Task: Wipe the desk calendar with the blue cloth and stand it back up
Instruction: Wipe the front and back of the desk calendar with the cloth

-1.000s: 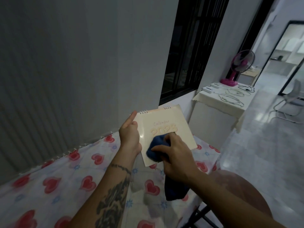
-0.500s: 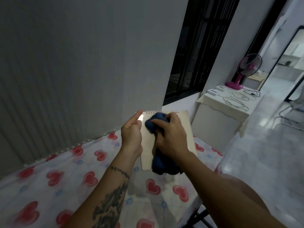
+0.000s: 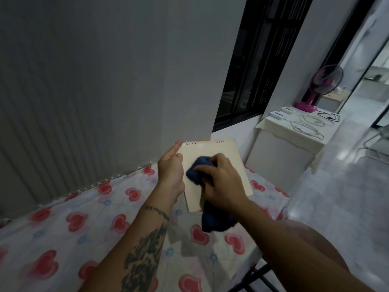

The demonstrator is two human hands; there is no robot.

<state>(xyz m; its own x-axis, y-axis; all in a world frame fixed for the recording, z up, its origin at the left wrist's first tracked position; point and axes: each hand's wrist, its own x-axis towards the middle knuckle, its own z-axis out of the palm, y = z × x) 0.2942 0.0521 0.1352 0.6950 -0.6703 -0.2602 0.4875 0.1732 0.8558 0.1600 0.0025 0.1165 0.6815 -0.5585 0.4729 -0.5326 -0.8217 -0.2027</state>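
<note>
A cream desk calendar [image 3: 212,153] with a spiral binding along its top is held up in the air above the table. My left hand [image 3: 171,174] grips its left edge, with the index finger stretched up along the side. My right hand [image 3: 221,182] presses the bunched blue cloth [image 3: 199,170] against the calendar's face, near its middle. The rest of the cloth [image 3: 216,220] hangs down below my right wrist. The printing on the calendar is hidden by the cloth and hand.
Below is a table under a white cloth with red hearts [image 3: 84,224], set against a grey wall. To the right stand a small side table [image 3: 294,131] with cables, a pink fan [image 3: 320,85] and a dark window [image 3: 259,60].
The right hand moved the cloth from the calendar's lower part up to its top left, then back down to the middle. The calendar tilted a little flatter. The camera view shifted left.
</note>
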